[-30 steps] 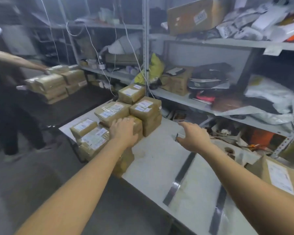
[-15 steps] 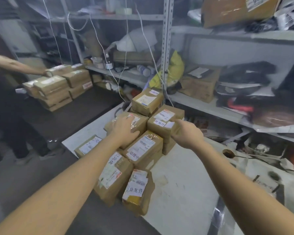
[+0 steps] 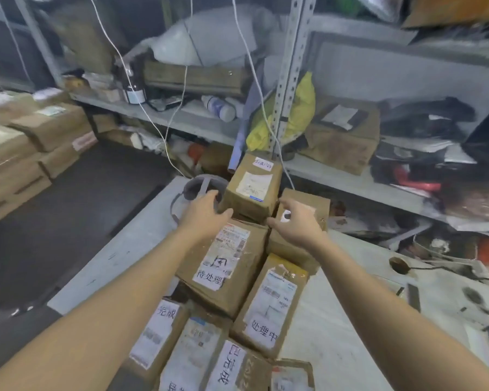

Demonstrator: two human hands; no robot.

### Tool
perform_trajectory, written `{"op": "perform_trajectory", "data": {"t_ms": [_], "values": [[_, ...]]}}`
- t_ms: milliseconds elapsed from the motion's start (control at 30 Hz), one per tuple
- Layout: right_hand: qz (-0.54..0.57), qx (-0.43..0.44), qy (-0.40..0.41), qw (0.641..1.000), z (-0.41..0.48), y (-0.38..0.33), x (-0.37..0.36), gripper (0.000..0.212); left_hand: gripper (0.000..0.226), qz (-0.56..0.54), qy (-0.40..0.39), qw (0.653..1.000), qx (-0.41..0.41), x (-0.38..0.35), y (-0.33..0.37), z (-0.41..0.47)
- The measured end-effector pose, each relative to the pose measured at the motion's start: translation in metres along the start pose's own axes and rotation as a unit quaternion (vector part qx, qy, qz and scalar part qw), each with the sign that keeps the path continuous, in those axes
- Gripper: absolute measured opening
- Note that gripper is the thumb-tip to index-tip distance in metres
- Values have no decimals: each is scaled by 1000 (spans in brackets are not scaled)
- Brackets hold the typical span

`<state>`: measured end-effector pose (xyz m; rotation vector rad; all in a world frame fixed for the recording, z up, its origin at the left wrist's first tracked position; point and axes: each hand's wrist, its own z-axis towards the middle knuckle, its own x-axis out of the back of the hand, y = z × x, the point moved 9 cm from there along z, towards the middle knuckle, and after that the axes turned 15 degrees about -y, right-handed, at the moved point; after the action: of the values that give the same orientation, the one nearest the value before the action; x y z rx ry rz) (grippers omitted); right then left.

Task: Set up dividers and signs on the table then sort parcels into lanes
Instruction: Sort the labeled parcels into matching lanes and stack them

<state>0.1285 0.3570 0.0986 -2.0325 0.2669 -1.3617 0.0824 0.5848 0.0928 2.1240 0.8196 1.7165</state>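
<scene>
Top parcel (image 3: 251, 187): set uppermost at the far end of the parcel pile (image 3: 226, 266), on the grey table (image 3: 331, 306).
Left hand (image 3: 205, 214): fingers loosely spread, laid beside the parcel's left face; nothing clasped.
Right hand (image 3: 297, 225): fingers apart, slightly curled, held just right of the parcel's base; contact cannot be told.
Shelving (image 3: 288, 80): cluttered, stood behind the table.
</scene>
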Motion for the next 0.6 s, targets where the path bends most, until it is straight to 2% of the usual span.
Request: {"op": "perform_trajectory", "data": {"t_ms": [167,300,433,600], "values": [[127,-95,69,985,47,2,-4,71,77,-151,-49,986,-40,-4,-11,68],[166,-133,65,975,71,12,-19,54,81,-268,-105,957,-40,-21,-7,104],[215,-138,80,964,75,13,-29,52,69,-277,-93,954,-63,-25,-4,111],[241,-108,105,959,65,3,-23,34,63,-299,-101,943,-103,-18,3,104]]}}
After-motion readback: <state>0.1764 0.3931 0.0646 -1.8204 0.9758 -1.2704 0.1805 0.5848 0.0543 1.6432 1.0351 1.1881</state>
